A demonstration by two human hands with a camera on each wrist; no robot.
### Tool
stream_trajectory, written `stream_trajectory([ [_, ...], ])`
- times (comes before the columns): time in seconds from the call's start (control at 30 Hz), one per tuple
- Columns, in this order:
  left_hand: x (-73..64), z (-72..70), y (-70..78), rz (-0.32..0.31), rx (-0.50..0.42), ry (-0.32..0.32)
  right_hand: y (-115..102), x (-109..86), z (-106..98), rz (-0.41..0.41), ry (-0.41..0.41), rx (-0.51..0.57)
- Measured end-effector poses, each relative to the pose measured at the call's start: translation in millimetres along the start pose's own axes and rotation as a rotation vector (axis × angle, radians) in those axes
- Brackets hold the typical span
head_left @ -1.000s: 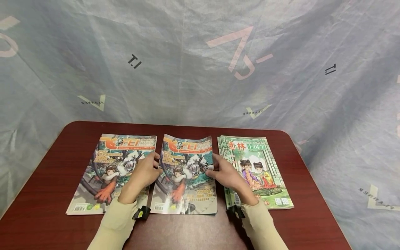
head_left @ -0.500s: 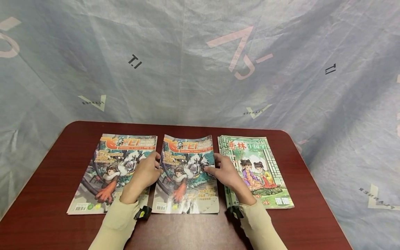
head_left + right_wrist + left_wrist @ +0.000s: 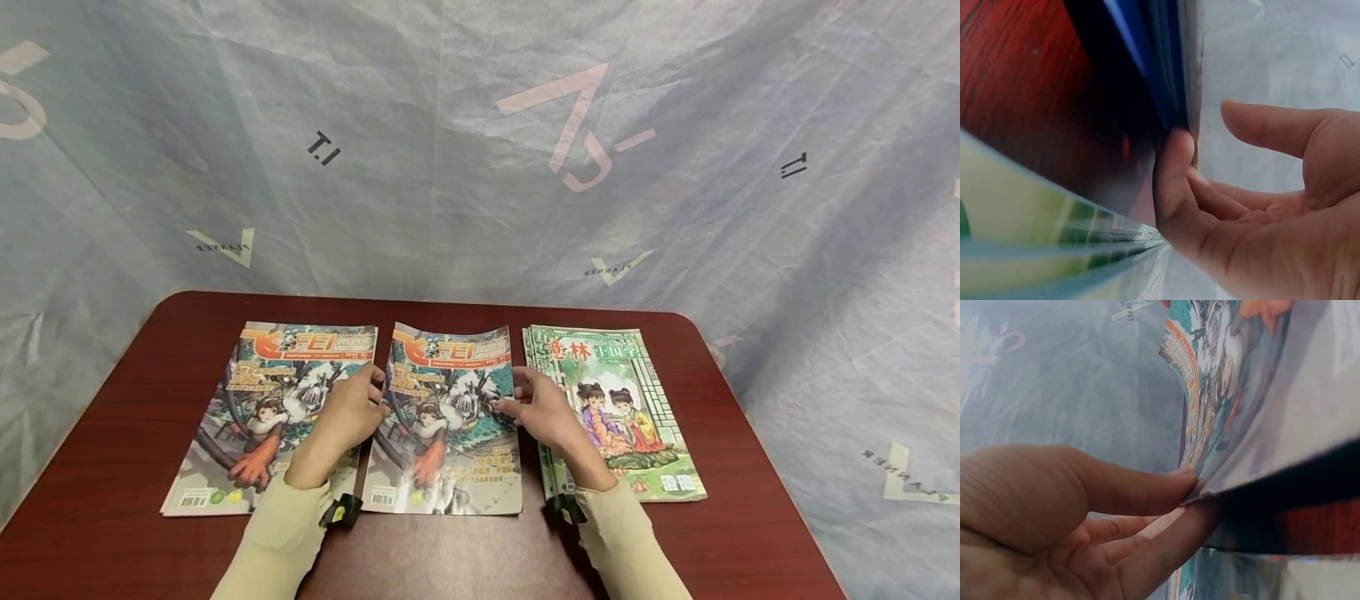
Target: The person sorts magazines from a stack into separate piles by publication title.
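Observation:
In the head view a glossy comic magazine (image 3: 442,433) with an orange title lies in the middle, its top edge curling up. Its left edge is pinched between thumb and fingers of my left hand (image 3: 351,412); the left wrist view shows this magazine (image 3: 1229,394) bowed upward there. At the opposite edge is my right hand (image 3: 543,412). In the right wrist view the right hand's fingertips (image 3: 1179,147) touch the edge of the magazine stack (image 3: 1163,56), while the thumb stands apart from it. Under my left forearm lies another magazine (image 3: 262,417) with the same cover.
At right lies a stack of green-bordered magazines (image 3: 626,408) with two cartoon children on the cover, partly behind my right hand. Everything rests on a dark red wooden table (image 3: 750,517). A grey printed fabric sheet (image 3: 435,167) hangs behind it.
The middle magazine moved slightly right, then slightly back left. Both hands stay at its edges with only small shifts. The outer magazines look unchanged.

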State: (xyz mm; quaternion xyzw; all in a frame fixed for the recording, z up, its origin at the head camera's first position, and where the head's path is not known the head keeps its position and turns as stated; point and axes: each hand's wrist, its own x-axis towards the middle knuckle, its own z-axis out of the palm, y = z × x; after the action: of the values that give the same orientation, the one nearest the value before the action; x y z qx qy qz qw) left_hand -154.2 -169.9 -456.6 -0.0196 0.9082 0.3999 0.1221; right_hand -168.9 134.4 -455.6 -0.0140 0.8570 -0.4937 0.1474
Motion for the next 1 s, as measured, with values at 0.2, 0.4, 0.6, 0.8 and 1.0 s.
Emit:
stream_trajectory([
  [0.2, 0.1, -2.0, -1.4, 0.018, 0.028, 0.030, -1.1, -0.4, -1.3, -0.035, -0.017, -0.104],
  [0.4, 1.3, -3.3, -3.5, 0.016, 0.012, 0.033, 0.2, 1.3, -2.2, -0.074, 0.014, -0.093],
  [0.6, 3.2, -5.0, -0.8, 0.009, -0.013, 0.016, -0.4, 1.7, -6.2, -0.070, 0.013, -0.017],
  [0.8, 4.3, -8.7, 0.6, 0.010, -0.026, 0.019, -2.0, 1.8, -7.7, -0.083, 0.013, 0.016],
  [1.0, 3.1, -16.3, 0.0, 0.010, -0.030, 0.033, -3.7, 0.0, -4.2, -0.118, 0.027, 0.067],
])
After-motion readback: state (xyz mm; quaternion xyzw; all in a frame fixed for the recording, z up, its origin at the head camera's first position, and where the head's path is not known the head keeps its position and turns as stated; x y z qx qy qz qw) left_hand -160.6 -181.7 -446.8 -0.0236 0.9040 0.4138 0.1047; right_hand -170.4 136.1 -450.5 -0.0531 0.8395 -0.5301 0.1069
